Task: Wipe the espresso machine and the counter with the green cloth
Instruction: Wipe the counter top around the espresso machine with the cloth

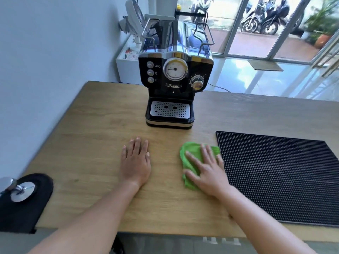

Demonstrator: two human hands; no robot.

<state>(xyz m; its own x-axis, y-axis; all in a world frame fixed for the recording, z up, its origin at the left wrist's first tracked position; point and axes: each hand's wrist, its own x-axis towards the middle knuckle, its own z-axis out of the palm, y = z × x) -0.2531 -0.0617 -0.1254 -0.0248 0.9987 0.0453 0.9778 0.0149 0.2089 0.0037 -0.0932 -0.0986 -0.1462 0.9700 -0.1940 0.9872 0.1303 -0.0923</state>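
Green cloth (192,158) is pressed flat on wooden counter (91,143) by right hand (205,169), fingers spread, next to black rubber mat (275,176). Left hand (135,162) is laid flat, nothing held. Farther back, espresso machine (174,77) is standing upright.

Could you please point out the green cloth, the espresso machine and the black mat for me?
green cloth (192,147): head view, its upper left fold.
espresso machine (175,69): head view, its round gauge face.
black mat (275,176): head view, middle of its studded surface.

Left hand (135,163), right hand (206,171), flat, fingers straight.
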